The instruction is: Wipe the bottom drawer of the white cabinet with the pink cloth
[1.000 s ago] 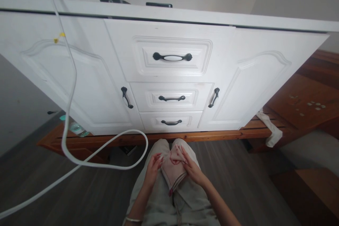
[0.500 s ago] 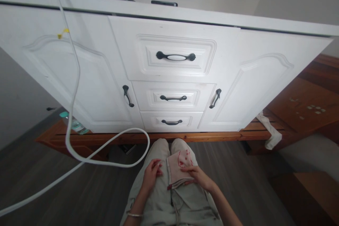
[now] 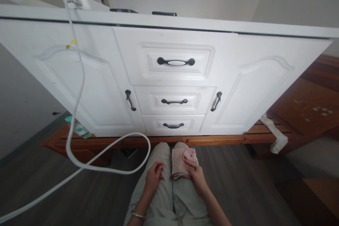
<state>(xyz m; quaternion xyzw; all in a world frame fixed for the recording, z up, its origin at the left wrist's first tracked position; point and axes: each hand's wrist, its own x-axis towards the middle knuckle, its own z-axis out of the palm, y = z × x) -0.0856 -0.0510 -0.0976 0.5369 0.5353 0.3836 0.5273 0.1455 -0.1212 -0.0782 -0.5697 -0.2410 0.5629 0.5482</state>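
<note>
We see the small folded pink cloth with red pattern lying on the right thigh of the beige trousers, near the knee, at about 6 o'clock in the view; the right hand rests flat on it, fingers stretched and only a little apart, pressing the cloth and not gripping it; the left hand lies on the left thigh at 9 o'clock from the cloth, fingers loosely bent, holding nothing; a thin silver bracelet sits on the left wrist; at 12 o'clock stands the white wooden cabinet with black handles; a thick white cable hangs at 10 o'clock.
</note>
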